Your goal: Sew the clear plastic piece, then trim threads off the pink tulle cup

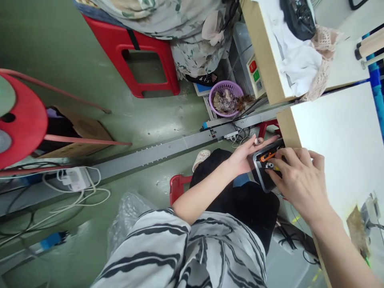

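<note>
A black box with a grey rim is held over my lap, beside the table's edge. My left hand supports it from its far side, fingers partly hidden behind it. My right hand reaches into its opening with bent fingers pressed together; what they grip, if anything, is hidden. Inside the box lie an orange-handled tool and a small silver metal piece. A bit of yellow shows under my right fingers, too covered to name.
White table on the right, with white cloth and lace further up. A grey floor rail crosses the floor. A purple basket, a red stool with a seated person, and a power strip with cables are around.
</note>
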Available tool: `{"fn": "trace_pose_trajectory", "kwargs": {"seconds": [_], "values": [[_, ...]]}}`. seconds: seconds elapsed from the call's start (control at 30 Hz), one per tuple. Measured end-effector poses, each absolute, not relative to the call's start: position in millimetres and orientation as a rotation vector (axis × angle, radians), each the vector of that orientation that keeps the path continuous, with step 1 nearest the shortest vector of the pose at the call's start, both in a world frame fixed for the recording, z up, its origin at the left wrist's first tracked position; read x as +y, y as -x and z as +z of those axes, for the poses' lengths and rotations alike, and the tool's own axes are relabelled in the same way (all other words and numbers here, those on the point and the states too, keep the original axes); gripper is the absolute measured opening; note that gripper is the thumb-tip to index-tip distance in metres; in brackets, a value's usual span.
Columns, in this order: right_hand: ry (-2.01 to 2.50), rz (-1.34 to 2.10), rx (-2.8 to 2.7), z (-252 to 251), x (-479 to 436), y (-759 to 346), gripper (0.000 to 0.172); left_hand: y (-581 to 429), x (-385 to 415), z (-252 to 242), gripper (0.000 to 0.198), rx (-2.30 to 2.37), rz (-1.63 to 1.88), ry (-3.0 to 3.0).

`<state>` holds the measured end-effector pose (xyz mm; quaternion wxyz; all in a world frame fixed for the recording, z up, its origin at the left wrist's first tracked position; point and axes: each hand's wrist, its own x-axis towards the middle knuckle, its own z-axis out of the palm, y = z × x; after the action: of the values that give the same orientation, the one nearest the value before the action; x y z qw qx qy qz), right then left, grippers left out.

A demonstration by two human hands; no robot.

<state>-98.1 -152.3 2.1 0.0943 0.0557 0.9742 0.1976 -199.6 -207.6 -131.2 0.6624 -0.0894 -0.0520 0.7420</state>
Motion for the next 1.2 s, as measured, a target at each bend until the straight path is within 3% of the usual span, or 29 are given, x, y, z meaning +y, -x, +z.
{"fn": "trace_pose_trajectory", "kwargs": {"seconds": [0.3,0.53,0.73,0.93,1.2], "values": [[-0.033,0.739,2.794,3.7,-145.2,110.7,0.026,203.0,-210.3,-126.5,0.041,-0.129,1.656,0.273],[-0.036,0.703,2.801,8.4,-147.6,112.0,0.019,202.1,-211.7,-125.4,0.040,-0.136,1.656,0.261],[-0.186,0.644,2.973,21.9,-146.5,105.8,0.022,203.7,-210.6,-125.4,0.040,-0.099,1.655,0.314],[-0.096,0.302,3.139,-1.4,-155.2,117.0,0.015,207.3,-211.4,-122.9,0.042,-0.004,1.627,0.303],[-0.112,0.436,3.162,-24.7,-158.5,121.0,0.024,207.3,-209.4,-121.1,0.036,0.077,1.666,0.367]]}}
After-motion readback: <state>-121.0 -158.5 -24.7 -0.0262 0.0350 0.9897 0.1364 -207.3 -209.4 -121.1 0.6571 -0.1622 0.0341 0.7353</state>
